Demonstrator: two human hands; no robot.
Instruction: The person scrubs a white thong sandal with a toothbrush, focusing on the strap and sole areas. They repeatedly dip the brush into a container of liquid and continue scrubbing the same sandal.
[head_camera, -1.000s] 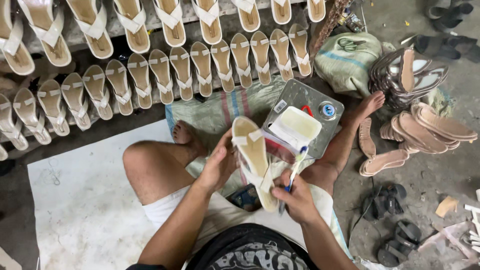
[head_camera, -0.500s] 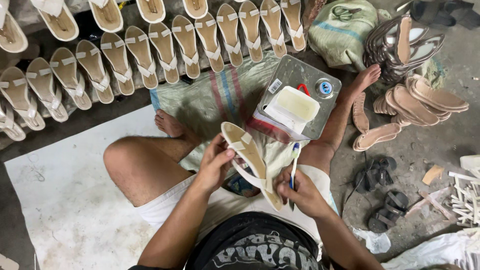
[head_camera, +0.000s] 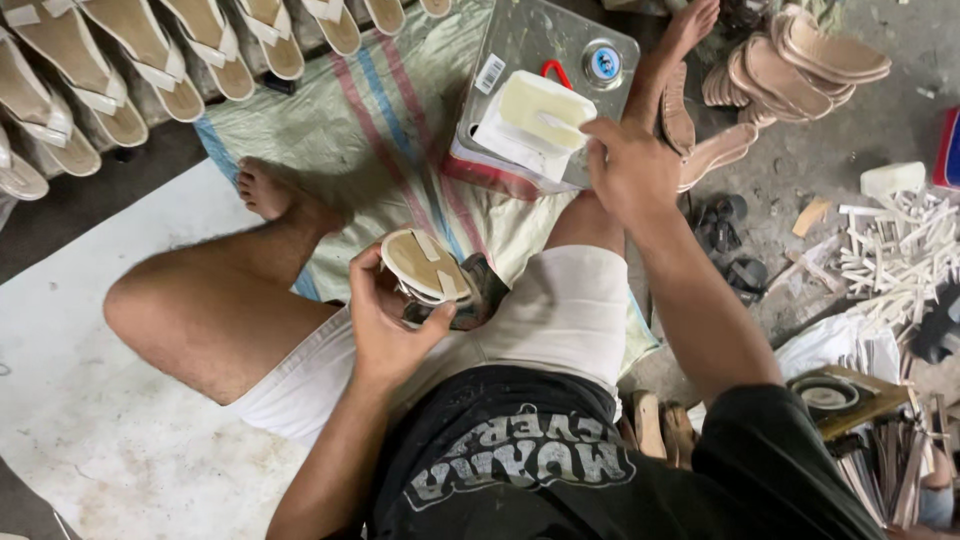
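Head view: the person sits on the floor with a striped woven mat (head_camera: 400, 140) spread under the legs. The left hand (head_camera: 385, 320) is clasped around a tan sandal sole with a pale strap (head_camera: 425, 265), held over the lap just beside the left knee. The sole's long axis runs from lower right to upper left, its rounded end toward the person's left foot, top face turned up to the camera.

The right hand (head_camera: 630, 165) is stretched forward to a flat metal tin (head_camera: 520, 45) at the mat's far right corner, its fingers over a shallow white tub of pale glue (head_camera: 535, 115) that rests on the tin. Whether they grasp anything there I cannot tell; no brush shows clearly.

Judging from the layout, the work is well under way but not over: rows of strapped sandals (head_camera: 150, 60) lie along the mat's far edge and to the left, looking finished, while a stack of bare soles (head_camera: 790, 65) waits beyond the tin, right of the right foot.
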